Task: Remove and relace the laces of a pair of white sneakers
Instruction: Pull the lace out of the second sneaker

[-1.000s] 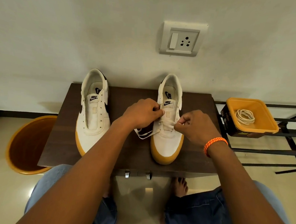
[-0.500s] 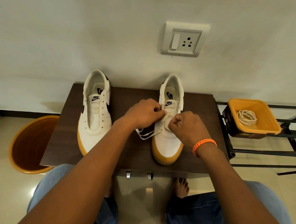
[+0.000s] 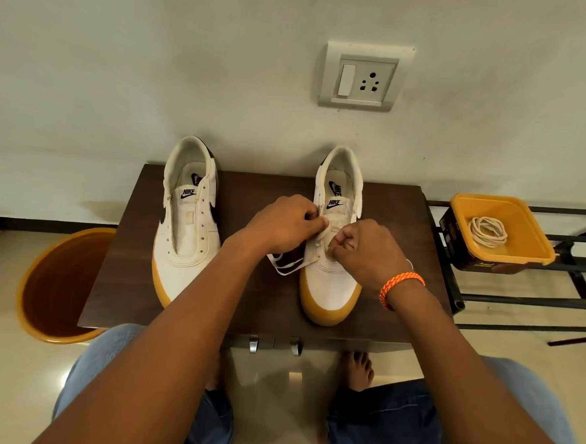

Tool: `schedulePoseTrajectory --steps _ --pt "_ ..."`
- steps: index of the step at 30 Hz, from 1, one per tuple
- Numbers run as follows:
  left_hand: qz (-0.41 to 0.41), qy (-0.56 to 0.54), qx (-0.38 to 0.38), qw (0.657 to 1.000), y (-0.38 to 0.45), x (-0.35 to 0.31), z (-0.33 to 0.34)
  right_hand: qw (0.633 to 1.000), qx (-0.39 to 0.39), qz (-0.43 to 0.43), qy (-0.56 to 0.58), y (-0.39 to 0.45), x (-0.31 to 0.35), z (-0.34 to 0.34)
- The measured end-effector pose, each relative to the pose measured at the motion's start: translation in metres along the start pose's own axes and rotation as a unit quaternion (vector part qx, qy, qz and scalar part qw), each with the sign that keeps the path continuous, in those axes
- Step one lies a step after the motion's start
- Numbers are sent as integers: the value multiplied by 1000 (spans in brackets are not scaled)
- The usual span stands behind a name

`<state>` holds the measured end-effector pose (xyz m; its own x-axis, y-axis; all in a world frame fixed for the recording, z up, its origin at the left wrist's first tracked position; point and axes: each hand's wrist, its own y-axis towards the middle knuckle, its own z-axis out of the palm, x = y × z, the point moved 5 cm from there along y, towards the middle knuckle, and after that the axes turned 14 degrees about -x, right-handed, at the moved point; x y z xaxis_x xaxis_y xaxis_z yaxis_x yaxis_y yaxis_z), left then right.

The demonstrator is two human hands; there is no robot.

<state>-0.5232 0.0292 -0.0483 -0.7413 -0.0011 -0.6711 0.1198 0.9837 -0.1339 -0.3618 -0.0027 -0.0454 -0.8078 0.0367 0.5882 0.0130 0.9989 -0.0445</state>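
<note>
Left hand (image 3: 284, 223) and right hand (image 3: 365, 248) each pinch the lace (image 3: 323, 239) over the right sneaker (image 3: 331, 279); draw both ends evenly, keeping it flat

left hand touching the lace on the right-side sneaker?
Touching. Head view: the left hand pinches the lace between fingertips over the right-side sneaker, no gap visible.

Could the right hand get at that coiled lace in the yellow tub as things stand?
Probably yes: the coiled lace lies uncovered in the open tub, nothing between, but the right hand now pinches the sneaker's lace.
</note>
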Motion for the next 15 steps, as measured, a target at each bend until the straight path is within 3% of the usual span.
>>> schedulePoseTrajectory --steps 4,9,15 --pt "-9 8 7 1000 0 0 0 999 -4 32 6 2 -8 -19" --pt "-16 -4 12 1000 0 0 0 995 -72 48 -52 2 -19 -43" --pt "-5 -14 2 1000 0 0 0 999 -10 -33 2 -3 7 -22"
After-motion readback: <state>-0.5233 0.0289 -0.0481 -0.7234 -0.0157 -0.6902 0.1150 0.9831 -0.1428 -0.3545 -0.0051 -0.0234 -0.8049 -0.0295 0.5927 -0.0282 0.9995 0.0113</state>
